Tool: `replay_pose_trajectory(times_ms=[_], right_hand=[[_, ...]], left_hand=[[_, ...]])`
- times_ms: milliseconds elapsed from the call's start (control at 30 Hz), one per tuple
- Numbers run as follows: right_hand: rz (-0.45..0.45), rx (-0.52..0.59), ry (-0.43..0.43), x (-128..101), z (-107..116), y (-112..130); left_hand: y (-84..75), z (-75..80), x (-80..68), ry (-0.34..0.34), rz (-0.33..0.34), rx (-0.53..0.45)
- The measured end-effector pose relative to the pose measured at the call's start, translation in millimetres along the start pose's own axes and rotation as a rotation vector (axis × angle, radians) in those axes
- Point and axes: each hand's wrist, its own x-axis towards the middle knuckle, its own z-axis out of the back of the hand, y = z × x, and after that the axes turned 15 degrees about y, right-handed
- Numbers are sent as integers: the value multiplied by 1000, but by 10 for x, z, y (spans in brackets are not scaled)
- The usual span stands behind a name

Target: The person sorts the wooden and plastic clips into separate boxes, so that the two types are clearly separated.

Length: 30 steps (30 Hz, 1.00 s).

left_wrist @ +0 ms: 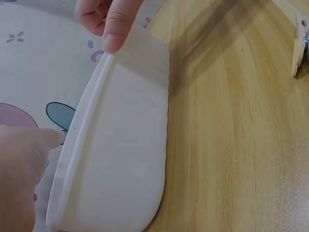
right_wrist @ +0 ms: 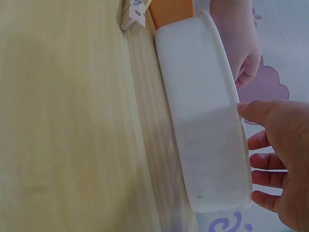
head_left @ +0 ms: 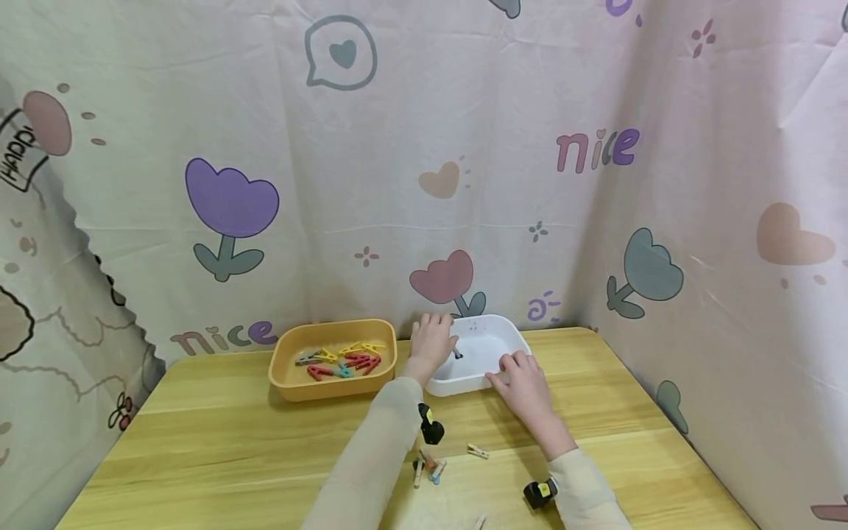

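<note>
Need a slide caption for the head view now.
Both hands on a white tray beside an orange tray of clothespins.

free: bare table (head_left: 218, 442) left of left hand (head_left: 430, 344) | blocked: orange tray (head_left: 333, 358) just left, curtain (head_left: 424, 184) behind, clothespins (head_left: 429, 467) between the forearms

White tray (head_left: 493, 377) upright on table (head_left: 232, 442)
</note>
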Motion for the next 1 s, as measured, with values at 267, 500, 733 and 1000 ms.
replay_pose_trajectory(times_ms=[267, 500, 733, 1000], right_hand=[[12, 0, -11, -7, -17, -6], [14, 8, -8, 0, 2, 1], [13, 5, -8, 8, -4, -8], [20, -7, -11, 13, -7, -14]], left_hand=[[24, 18, -69, -6, -21, 19], [100, 88, -167, -45, -73, 35], [214, 130, -268, -58, -132, 74], [350, 184, -416, -135, -201, 176]])
